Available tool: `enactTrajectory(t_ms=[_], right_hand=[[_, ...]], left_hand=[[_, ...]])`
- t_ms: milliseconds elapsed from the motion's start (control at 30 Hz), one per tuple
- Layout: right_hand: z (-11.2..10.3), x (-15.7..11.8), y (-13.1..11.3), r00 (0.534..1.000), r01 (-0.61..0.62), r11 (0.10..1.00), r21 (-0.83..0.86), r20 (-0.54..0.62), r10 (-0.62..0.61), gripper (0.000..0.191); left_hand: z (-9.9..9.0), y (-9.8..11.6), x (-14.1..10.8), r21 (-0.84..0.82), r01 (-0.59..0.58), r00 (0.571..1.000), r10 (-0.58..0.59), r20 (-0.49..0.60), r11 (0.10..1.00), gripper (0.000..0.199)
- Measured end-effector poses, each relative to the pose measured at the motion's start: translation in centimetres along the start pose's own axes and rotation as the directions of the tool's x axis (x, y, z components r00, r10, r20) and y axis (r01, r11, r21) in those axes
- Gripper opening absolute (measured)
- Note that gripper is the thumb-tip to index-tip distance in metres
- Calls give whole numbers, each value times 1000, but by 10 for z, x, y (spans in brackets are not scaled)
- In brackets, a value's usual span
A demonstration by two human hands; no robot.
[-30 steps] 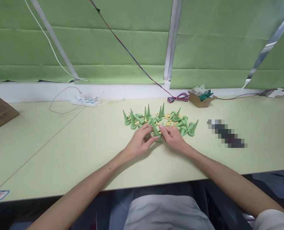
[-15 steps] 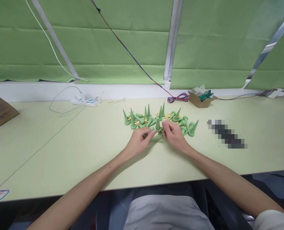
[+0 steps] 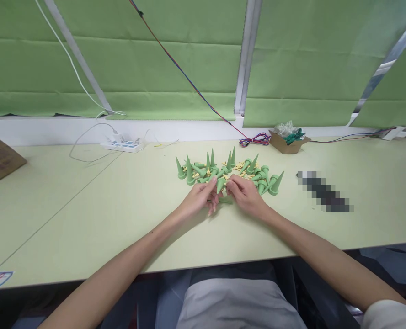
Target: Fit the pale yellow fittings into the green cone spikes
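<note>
My left hand (image 3: 200, 197) grips a green plastic cone-shaped spike (image 3: 220, 185) between thumb and fingers, its narrow end tilted down towards me. From the other side, my right hand (image 3: 246, 193) pinches at a small yellow piece (image 3: 225, 183) by the cone's wide end; how far the piece sits in the cone is hidden by the fingers. Beyond both hands spreads a pile of similar green spikes (image 3: 189, 173), some upright, others lying down. Small yellow pieces (image 3: 244, 168) are scattered among them. Below my hands another green spike (image 3: 226, 200) lies on the table.
At the back stands a small cardboard box (image 3: 287, 145) with clear plastic and green material, beside a coiled red-and-blue cable (image 3: 255, 140). A power strip (image 3: 122, 145) is at back left, a brown paper bag (image 3: 0, 159) at far left. A pixelated dark object (image 3: 326, 193) lies right.
The green spike between my hands has turned from tip up to tip down. My left hand has rolled over, its lower fingers now showing; the right hand has shifted slightly left.
</note>
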State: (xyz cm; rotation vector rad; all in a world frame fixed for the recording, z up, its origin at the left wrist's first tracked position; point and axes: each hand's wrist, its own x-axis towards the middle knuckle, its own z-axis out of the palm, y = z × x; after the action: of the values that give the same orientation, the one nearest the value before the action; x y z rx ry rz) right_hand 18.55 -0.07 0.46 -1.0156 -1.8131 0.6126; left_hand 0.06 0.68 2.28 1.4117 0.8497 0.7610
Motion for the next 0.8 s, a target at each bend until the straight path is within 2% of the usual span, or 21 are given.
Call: enactTrajectory(t_ms=[300,500,667,800], right_hand=[[-1,-1,0,999,10,1000,24,53,-11,37],[1,-2,2,995,2,999,38,96,-6,38],[2,-2,5,996,-9,998,57,91,4,46],[3,-2,6,996,-45,994,103,80,37,53]], left_hand=[[-1,2,-2,-21,-21,999,22,40,1000,51],[-2,4,-3,-5,-45,999,45,16,999,48],[-1,3,-5,129,-75,996,80,-40,989,42],[-1,2,-6,255,-141,982,168,-86,957,38]])
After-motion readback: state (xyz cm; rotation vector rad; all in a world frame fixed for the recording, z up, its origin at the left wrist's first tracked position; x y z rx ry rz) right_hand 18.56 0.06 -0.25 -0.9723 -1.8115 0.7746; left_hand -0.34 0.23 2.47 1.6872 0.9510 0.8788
